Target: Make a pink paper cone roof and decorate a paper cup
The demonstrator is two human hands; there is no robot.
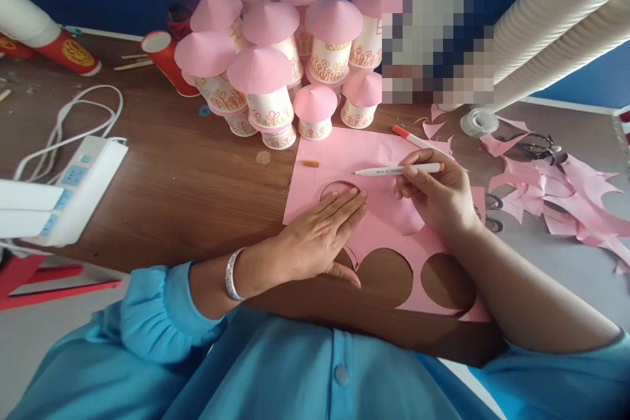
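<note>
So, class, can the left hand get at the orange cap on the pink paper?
Probably yes: the orange cap lies just beyond the left hand, only bare pink paper between.

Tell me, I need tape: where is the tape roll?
Head view, right side: the tape roll lies beyond the right hand holding the pen, by the base of the white cup stacks.

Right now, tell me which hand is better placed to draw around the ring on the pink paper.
Right, probably. The right hand grips the white pen, its tip pointing toward the ring, while the left hand lies flat over the ring, pinning it to the pink paper.
</note>
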